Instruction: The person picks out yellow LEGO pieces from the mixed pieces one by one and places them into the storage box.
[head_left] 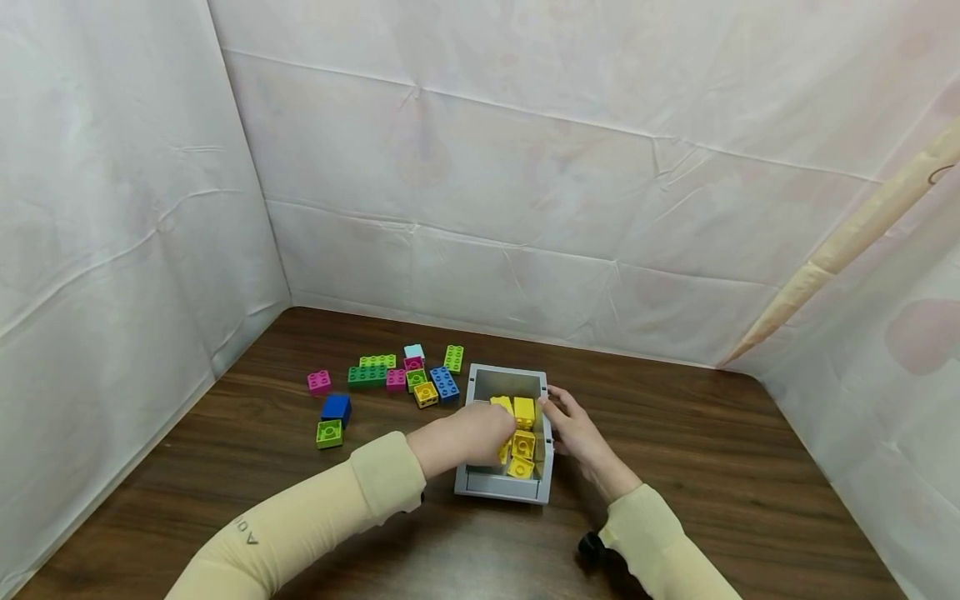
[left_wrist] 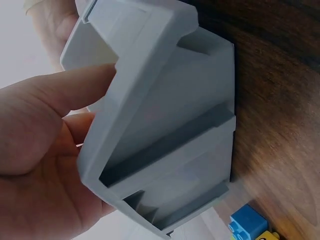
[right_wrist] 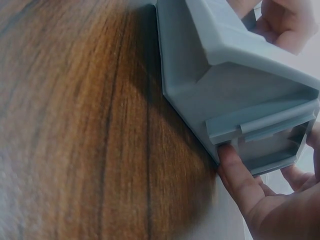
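A grey storage bin (head_left: 504,490) stands on the table with several yellow toy bricks (head_left: 523,445) inside. My left hand (head_left: 480,432) reaches over the bin's left wall, down among the yellow bricks. In the left wrist view, the thumb (left_wrist: 80,87) bends in over the rim, while the wall hides the fingertips; I cannot tell whether they hold a brick. My right hand (head_left: 581,435) grips the bin's right side, the thumb by the rim. The right wrist view shows a finger (right_wrist: 240,172) pressed against a ledge on the bin's outer wall.
Loose bricks lie left of the bin, among them a blue brick (head_left: 444,384), a dark green brick (head_left: 367,376) and a yellow-orange brick (head_left: 425,394). Farther left are a pink brick (head_left: 318,382) and a lime brick (head_left: 329,433). White cloth (head_left: 480,208) hangs behind the wooden table (head_left: 675,433).
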